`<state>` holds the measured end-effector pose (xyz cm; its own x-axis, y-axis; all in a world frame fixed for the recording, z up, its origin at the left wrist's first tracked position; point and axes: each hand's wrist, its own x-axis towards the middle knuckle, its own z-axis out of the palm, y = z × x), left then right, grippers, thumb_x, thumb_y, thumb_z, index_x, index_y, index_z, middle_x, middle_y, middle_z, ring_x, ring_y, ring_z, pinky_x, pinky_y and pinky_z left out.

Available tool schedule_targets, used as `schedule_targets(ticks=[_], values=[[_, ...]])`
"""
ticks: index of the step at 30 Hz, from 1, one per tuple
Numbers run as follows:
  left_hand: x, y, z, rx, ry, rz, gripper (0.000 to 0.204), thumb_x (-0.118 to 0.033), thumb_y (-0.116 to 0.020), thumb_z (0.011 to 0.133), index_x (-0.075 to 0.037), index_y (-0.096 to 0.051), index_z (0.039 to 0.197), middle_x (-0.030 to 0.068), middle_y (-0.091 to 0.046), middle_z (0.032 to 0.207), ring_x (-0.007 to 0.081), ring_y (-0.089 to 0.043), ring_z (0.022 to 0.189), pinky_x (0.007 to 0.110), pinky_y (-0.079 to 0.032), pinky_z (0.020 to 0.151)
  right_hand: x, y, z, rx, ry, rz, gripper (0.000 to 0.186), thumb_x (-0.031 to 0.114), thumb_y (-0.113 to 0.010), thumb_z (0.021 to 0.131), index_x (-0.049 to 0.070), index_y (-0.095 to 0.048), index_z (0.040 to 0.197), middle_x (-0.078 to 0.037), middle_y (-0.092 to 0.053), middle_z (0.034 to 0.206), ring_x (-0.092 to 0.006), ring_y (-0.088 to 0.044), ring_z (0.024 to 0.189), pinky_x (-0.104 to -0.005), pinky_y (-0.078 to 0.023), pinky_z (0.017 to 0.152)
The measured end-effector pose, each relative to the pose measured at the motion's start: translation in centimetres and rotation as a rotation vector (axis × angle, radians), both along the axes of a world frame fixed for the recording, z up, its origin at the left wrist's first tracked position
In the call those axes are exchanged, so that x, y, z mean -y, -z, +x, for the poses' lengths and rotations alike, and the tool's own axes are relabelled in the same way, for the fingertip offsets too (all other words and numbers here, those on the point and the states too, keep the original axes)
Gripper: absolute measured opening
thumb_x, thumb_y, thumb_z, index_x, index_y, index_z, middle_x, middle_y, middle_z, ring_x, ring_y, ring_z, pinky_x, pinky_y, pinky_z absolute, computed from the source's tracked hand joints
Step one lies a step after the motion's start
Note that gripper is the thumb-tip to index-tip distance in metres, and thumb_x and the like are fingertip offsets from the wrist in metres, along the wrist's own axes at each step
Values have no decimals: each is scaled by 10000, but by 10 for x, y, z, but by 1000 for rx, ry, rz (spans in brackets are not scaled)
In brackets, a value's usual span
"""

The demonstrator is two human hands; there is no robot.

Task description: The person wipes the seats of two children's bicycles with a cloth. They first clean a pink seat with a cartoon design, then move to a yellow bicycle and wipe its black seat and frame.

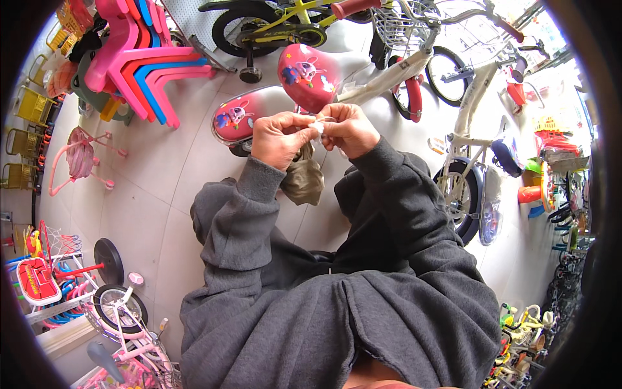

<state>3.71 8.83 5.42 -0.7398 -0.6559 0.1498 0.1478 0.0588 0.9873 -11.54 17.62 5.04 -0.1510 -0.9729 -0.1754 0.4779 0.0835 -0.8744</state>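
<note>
While I watch remotely, left hand [277, 139]: fingertips pinched shut on whitish scrap [319, 127] | right hand [352, 131]: pinching it too | scrap: between both hands, near the rabbit-print bicycle saddle [310, 78] beyond them | risk, I judge: uneven pull tears it; slipping fingertips drop it.

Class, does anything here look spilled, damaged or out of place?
Nothing clearly stands out: the upper pink pad shows no visible tear, and the chairs are stacked. The white piece between the person's fingers is too small to judge.
</note>
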Motion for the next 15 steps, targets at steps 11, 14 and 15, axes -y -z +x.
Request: schedule_targets(ticks=[11, 14, 15], values=[[2, 8, -12, -31, -53, 260, 96, 27, -669, 754, 41, -644, 845, 82, -661, 797, 102, -607, 674, 217, -500, 632, 8, 8, -17, -37, -49, -119, 165, 18, -646, 781, 45, -556, 917, -6, -590, 764, -83, -571, 651, -214, -474, 544], [4, 7, -10, -139, -49, 515, 71, 16, -648, 775, 26, -633, 843, 95, -663, 794, 124, -626, 683, 227, -507, 614, 7, 3, -11, -152, -63, -223, 273, 0, -642, 781, 20, -572, 1044, -26, -611, 857, -97, -589, 752, -229, -494, 665], [5, 7, -10, -140, -29, 537, 67, 11, -651, 774, 26, -629, 836, 94, -661, 786, 122, -624, 675, 225, -504, 606, 7, 2, -10, -204, -68, -259, 298, -10, -641, 780, 17, -571, 1068, -30, -616, 868, -101, -592, 765, -231, -494, 686]])
